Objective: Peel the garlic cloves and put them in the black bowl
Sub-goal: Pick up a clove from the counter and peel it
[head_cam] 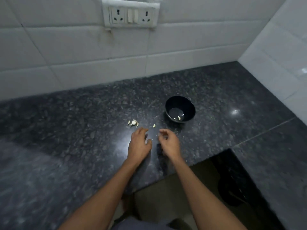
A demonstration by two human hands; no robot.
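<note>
Garlic cloves [133, 122] lying unpeeled on counter [66, 122] nr left hand [139, 143], open & hovering, w/ two pcs already in bowl [180, 108]; right hand [168, 141] curling, contents unclear; pinching next clove at root end, peeling skin away.

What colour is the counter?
The counter is dark grey with pale speckles, like granite. The head view, the only one, shows it.

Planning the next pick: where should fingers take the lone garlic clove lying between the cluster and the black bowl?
Pinch the lone clove across its narrow sides, from above. It lies flat on the counter, apart from the cluster, closest to the left hand.
</note>
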